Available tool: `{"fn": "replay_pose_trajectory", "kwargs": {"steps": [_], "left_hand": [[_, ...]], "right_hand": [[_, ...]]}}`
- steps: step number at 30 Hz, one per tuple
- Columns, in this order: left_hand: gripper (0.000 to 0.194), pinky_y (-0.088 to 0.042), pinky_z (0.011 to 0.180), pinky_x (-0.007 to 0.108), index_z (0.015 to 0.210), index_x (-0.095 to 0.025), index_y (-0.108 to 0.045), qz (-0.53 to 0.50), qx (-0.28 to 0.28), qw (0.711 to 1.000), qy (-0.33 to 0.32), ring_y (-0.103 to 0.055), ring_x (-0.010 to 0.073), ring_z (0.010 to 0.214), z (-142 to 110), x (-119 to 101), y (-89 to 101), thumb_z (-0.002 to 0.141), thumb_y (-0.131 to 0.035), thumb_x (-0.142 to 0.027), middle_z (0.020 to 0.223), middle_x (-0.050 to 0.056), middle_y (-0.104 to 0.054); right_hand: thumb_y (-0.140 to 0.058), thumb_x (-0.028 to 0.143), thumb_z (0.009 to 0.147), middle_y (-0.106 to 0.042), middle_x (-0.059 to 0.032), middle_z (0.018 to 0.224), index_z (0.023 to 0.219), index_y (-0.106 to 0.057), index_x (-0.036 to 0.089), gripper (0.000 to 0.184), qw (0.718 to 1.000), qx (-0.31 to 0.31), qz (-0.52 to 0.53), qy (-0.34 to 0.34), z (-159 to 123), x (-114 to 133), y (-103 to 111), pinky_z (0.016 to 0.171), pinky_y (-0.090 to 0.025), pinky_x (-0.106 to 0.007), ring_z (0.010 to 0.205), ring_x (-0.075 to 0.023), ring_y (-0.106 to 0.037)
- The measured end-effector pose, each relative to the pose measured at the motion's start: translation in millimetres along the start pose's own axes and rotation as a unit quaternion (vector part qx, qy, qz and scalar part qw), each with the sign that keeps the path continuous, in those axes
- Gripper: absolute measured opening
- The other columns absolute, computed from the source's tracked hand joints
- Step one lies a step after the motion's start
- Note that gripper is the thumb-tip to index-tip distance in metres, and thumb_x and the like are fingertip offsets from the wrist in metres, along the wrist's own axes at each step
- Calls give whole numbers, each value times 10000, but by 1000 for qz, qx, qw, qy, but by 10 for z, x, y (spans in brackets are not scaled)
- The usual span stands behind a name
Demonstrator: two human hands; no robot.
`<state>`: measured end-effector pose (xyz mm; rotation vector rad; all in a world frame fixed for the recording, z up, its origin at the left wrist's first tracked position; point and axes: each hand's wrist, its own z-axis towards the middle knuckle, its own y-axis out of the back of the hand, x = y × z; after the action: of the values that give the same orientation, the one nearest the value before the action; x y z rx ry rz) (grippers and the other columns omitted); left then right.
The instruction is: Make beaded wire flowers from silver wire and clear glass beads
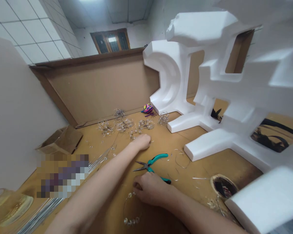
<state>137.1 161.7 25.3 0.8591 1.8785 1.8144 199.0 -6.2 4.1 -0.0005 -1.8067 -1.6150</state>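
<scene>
My left hand rests as a closed fist on the wooden table, just in front of several tangled clusters of clear beads on wire. My right hand lies lower in view, curled over the lower handle of teal-handled needle-nose pliers. Its fingers are close to a thin wire loop strung with clear beads. The hand hides part of the pliers' handle, and I cannot tell whether it grips them. Loose wire curls lie to the right of the pliers.
White polystyrene packing stands along the right side. A cardboard sheet leans at the back, with a colourful toy at its foot. A cardboard box and long metal rods lie at left, beside a pixelated patch.
</scene>
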Motion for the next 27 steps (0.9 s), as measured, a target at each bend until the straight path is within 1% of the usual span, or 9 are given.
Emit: {"fn": "replay_pose_trajectory", "kwargs": {"steps": [7,11,15,18,20,21,23,25,27], "left_hand": [[177,-437,728,341,813,-141,-592,-57,-28,998,-5,-606,274,861,-122,51,106,689,-467,-129,868,163,-651],[91,-432,688,324,721,-171,-537,-133,-60,989,-5,-604,243,788,-256,159,230,667,-475,-132,792,107,-644],[68,-439,611,254,736,-188,-455,-266,-82,960,4,-606,158,682,-471,245,297,687,-447,-141,713,28,-630],[32,-444,533,216,787,-187,-393,-369,-82,926,20,-620,124,617,-717,228,258,761,-375,-181,701,22,-633],[70,-440,503,205,787,-187,-379,-443,-87,892,35,-625,118,598,-918,175,198,806,-345,-246,697,23,-628],[103,-436,497,200,778,-185,-384,-497,-94,861,47,-620,111,582,-1024,139,163,813,-355,-278,683,15,-618],[148,-419,487,187,759,-176,-417,-634,-112,761,73,-600,97,547,-1227,57,91,790,-443,-319,652,-1,-598],[189,-403,480,179,747,-165,-454,-728,-126,668,93,-580,87,531,-1398,-28,22,749,-540,-333,648,-5,-593],[218,-393,474,178,745,-158,-479,-760,-141,625,106,-562,80,521,-1519,-106,-41,724,-591,-344,664,-1,-598]], "right_hand": [[-460,257,745,-695,-64,722,767,-663,186,217,1000,-5,-10,-11,-39,83,29,506,-329,-239,647,-197,-629],[-433,236,749,-695,-74,714,730,-663,183,236,999,-16,-25,-12,-52,109,14,504,-323,-238,593,-178,-603],[-444,184,717,-652,-15,640,656,-619,179,186,998,-59,32,15,-3,93,-28,487,-281,-212,544,-119,-525],[-437,195,740,-501,39,516,549,-516,162,209,984,-105,137,30,52,81,-40,474,-252,-192,489,-75,-401],[-436,266,765,-358,57,450,472,-411,163,312,965,-130,228,-5,75,73,-10,451,-231,-191,450,-65,-317],[-433,304,772,-306,62,432,444,-362,169,362,951,-144,271,-28,81,66,18,444,-228,-192,437,-63,-290],[-415,342,784,-291,61,409,421,-337,178,406,921,-181,337,-70,83,45,93,447,-247,-196,423,-65,-294],[-389,383,806,-319,57,408,430,-353,181,428,911,-204,346,-89,79,20,172,453,-264,-198,424,-69,-316],[-424,403,794,-357,60,422,475,-421,176,391,900,-211,368,-102,73,4,228,439,-270,-199,404,-67,-321]]}}
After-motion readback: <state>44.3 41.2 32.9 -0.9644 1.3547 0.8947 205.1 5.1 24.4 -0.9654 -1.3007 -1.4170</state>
